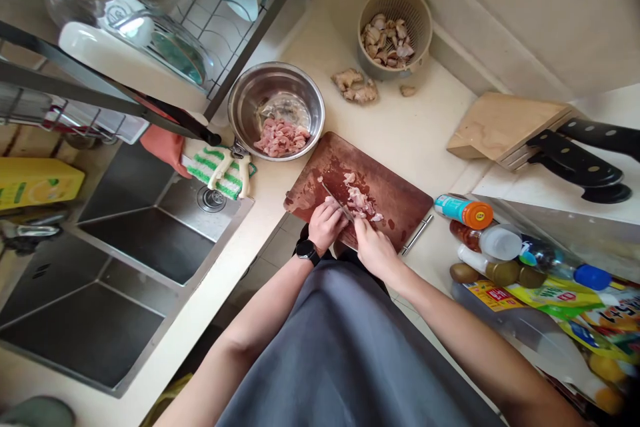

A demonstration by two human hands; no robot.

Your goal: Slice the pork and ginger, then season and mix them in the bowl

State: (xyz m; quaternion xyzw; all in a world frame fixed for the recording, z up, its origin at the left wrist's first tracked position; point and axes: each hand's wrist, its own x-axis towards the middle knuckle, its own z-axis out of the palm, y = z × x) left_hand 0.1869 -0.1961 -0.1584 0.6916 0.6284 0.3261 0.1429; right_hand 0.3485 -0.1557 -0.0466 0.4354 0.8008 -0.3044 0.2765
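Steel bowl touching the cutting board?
Apart. The head view shows a narrow strip of pale countertop between the rim of the steel bowl and the corner of the brown cutting board.

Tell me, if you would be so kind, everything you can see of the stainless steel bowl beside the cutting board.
The stainless steel bowl is round and deep, with a shiny metal wall and a plain rolled rim. It stands upright, open side up, on the pale countertop, between the dish rack and the brown cutting board, without touching the board. Inside lie pieces of raw pink meat and a clear filmy piece. No hand touches it.
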